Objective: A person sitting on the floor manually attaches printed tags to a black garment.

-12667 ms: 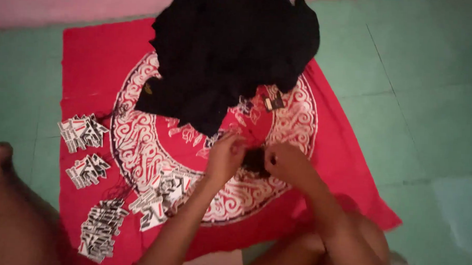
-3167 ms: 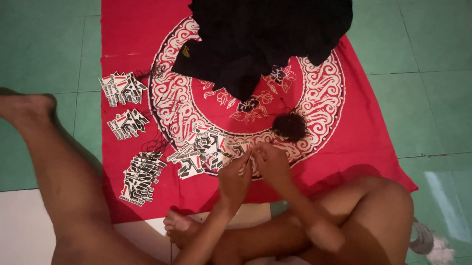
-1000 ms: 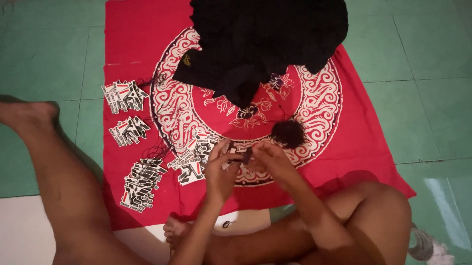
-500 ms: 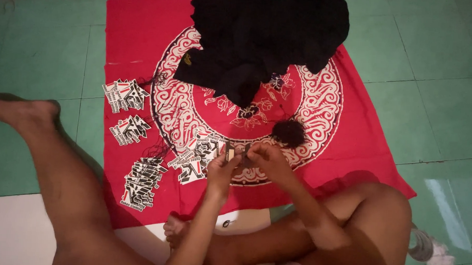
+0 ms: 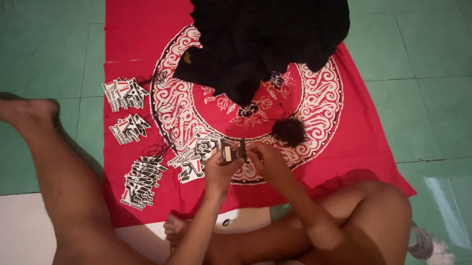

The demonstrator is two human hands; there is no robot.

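I hold a small black tag (image 5: 231, 150) between my two hands, just above the red cloth (image 5: 140, 35) spread on the green tiled floor (image 5: 40, 52). Its long axis runs roughly left to right, one end in each hand, its face turned up toward me. My left hand (image 5: 220, 167) is curled around the tag's left end, fingers closed on it. My right hand (image 5: 264, 158) pinches the right end with thumb and fingertips. Just beyond my right hand lies a ball of black thread (image 5: 288, 131), close but not touching. To my left, stacks of printed tags (image 5: 140, 180) lie along the cloth's edge, with another batch (image 5: 193, 157) just beside my left hand. A heap of black garments (image 5: 265, 34) covers the far part of the cloth, well apart. The cloth's patterned centre between heap and hands lies open.
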